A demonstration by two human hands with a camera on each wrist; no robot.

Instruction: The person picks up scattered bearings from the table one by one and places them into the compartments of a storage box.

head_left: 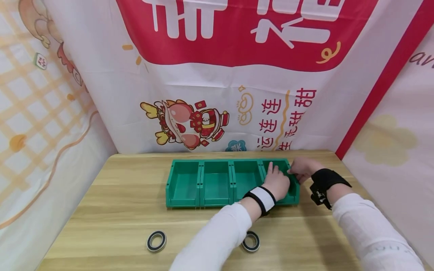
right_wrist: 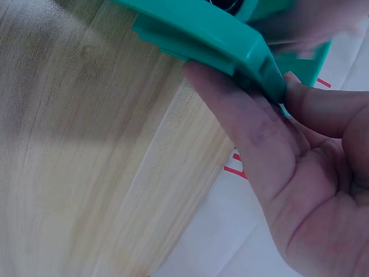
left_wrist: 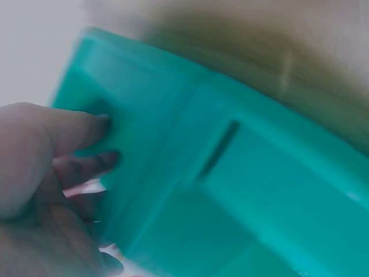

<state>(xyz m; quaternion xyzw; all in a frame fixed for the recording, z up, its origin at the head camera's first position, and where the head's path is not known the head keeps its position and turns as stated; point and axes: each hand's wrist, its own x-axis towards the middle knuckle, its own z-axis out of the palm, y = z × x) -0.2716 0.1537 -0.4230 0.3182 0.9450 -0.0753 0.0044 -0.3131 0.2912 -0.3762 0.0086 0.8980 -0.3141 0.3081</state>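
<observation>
- Wood-grain desk (head_left: pixel 115 203): supports all parts; its far edge meets a printed cloth (head_left: pixel 190 79).
- Green bins (head_left: pixel 217 186): four, joined side by side in one row, upright, about midway along the far edge of the desk and just in from it.
- Right hand (head_left: pixel 303 168): at the right end of the row. Thumb and fingers grip the end bin's outer wall from opposite sides, with only the wall between them.
- Left hand (head_left: pixel 277 183): over the right-hand end bin. Fingers are extended and parted, with nothing seen held; blur in the left wrist view hides whether they press on the plastic.
- Dark round piece (right_wrist: pixel 233 8): inside the end bin, partly cut off at the top of the right wrist view.
- Left ring (head_left: pixel 155 249): flat on the desk, toward the near edge, well apart from the bins.
- Right ring (head_left: pixel 258 241): flat, level with the left ring, partly covered by the left sleeve (head_left: pixel 211 239).
- Wrist straps: black and white on the left, black on the right.
</observation>
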